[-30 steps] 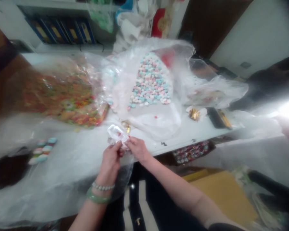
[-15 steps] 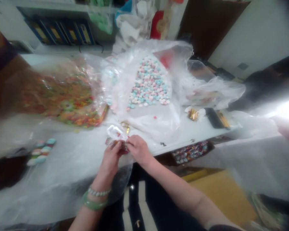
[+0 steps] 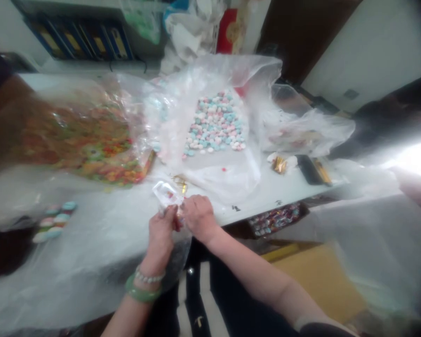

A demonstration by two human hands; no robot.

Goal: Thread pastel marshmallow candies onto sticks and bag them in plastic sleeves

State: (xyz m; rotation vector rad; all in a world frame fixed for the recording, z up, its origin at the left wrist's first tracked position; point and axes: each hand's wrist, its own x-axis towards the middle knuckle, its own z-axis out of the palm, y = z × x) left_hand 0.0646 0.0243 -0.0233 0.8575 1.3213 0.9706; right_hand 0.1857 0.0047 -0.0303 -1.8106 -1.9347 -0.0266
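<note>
Small clear plastic packet (image 3: 166, 194) pinched at its lower edge between left hand (image 3: 160, 229) and right hand (image 3: 198, 217), both close together above a white table's (image 3: 277, 192) front edge.

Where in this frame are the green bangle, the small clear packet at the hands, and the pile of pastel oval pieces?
green bangle (image 3: 142, 294): head view, on the band's front curve.
small clear packet (image 3: 166, 194): head view, on its upper face.
pile of pastel oval pieces (image 3: 215, 124): head view, at the pile's middle.
</note>
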